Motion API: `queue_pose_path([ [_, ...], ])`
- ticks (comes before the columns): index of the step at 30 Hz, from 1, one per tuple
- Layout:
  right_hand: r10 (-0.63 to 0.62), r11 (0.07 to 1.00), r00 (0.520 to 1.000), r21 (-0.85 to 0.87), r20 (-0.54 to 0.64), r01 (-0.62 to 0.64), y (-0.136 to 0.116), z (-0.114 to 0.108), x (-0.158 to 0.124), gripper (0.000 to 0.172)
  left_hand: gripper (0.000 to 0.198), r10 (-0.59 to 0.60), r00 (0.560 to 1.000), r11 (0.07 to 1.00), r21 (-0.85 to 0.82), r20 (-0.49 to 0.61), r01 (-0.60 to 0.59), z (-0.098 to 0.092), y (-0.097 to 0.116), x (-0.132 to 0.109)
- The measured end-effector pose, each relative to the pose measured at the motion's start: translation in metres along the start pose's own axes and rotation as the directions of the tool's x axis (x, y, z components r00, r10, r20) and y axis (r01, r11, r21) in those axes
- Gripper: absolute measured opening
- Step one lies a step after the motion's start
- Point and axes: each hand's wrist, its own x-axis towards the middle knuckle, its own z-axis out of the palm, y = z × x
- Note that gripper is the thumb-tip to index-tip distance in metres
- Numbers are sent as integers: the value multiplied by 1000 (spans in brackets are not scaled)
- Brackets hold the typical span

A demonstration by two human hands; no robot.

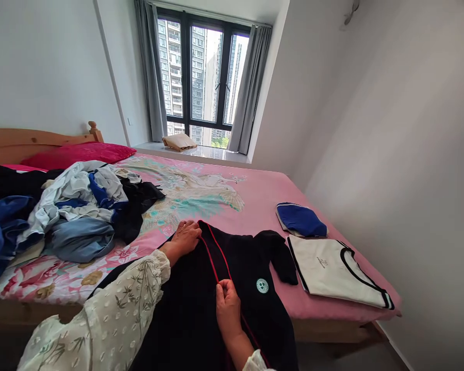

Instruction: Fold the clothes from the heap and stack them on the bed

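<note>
A black garment (pixel 251 268) with red piping and a round white-green badge lies spread over the near edge of the pink bed (pixel 255 196). My left hand (pixel 185 236) rests on its upper left corner, fingers curled over the cloth at the collar end. My right hand (pixel 227 304) pinches the red-trimmed edge near the garment's middle. A short black sleeve sticks out to the right, close to the folded white shirt (pixel 334 270).
A heap of unfolded blue, white and black clothes (pixel 62 211) fills the bed's left side. A folded blue garment (pixel 300 219) and the folded white shirt lie at the right. A red pillow (pixel 81 153) leans by the wooden headboard. A wall runs close on the right.
</note>
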Motion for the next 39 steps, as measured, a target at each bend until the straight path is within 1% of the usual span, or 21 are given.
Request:
queue_pose_path([
  [1,-11,996,1000,-86,0,11,-1,0,9,18,24,-44,998,999,3,-37,44,2,4,4],
  [3,-2,970,1000,-242,11,5,2,1,23,15,29,-99,992,995,-3,-76,99,17,16,2],
  [5,31,937,999,-350,38,-16,8,2,29,14,26,-78,996,997,-25,-40,77,40,32,-14],
  [7,42,903,996,-430,85,-1,10,0,29,15,24,-23,999,998,-53,37,25,67,43,-37],
  [9,-5,854,991,-515,131,72,7,-4,26,20,35,-15,996,997,-68,91,22,91,48,-59],
  [10,-57,832,985,-539,160,135,4,-7,24,24,44,-29,994,997,-70,105,37,100,47,-68],
  [11,-119,813,973,-543,199,211,0,-9,23,28,53,-47,992,996,-70,115,56,107,45,-73],
  [13,-207,780,921,-513,329,358,-6,-12,21,38,67,-78,988,994,-70,134,88,115,38,-77],
  [14,-208,771,889,-492,407,405,-7,-12,21,44,73,-89,985,993,-70,145,100,118,34,-76],
  [16,-137,771,834,-470,535,429,-7,-7,28,55,79,-101,980,991,-71,173,115,121,29,-72],
  [18,-46,778,808,-487,587,398,-6,3,43,63,80,-108,973,990,-72,205,125,123,27,-68],
  [20,4,771,801,-512,598,379,-6,14,63,66,75,-124,965,987,-68,233,143,124,27,-66],
  [23,20,755,776,-518,630,401,-6,22,86,69,74,-165,952,981,-57,256,185,124,29,-66],
  [25,4,742,762,-513,647,431,-2,16,84,70,80,-182,948,977,-57,261,203,123,30,-67],
  [29,-18,707,751,-523,660,477,19,-12,52,67,101,-175,951,976,-83,254,202,123,29,-67],
  [31,-17,693,742,-527,671,492,25,-18,45,63,106,-173,951,975,-95,256,203,124,30,-66],
  [33,-17,688,742,-530,670,495,23,-13,53,63,102,-181,945,972,-95,271,213,123,31,-66],
  [36,-13,701,743,-524,669,484,8,4,78,67,88,-198,937,970,-81,288,230,122,32,-66],
  [38,-4,693,741,-532,672,486,0,10,87,69,85,-208,935,968,-75,287,239,120,32,-67],
  [39,-4,679,741,-542,671,494,-1,9,87,68,87,-216,934,967,-73,286,246,120,32,-68],
])
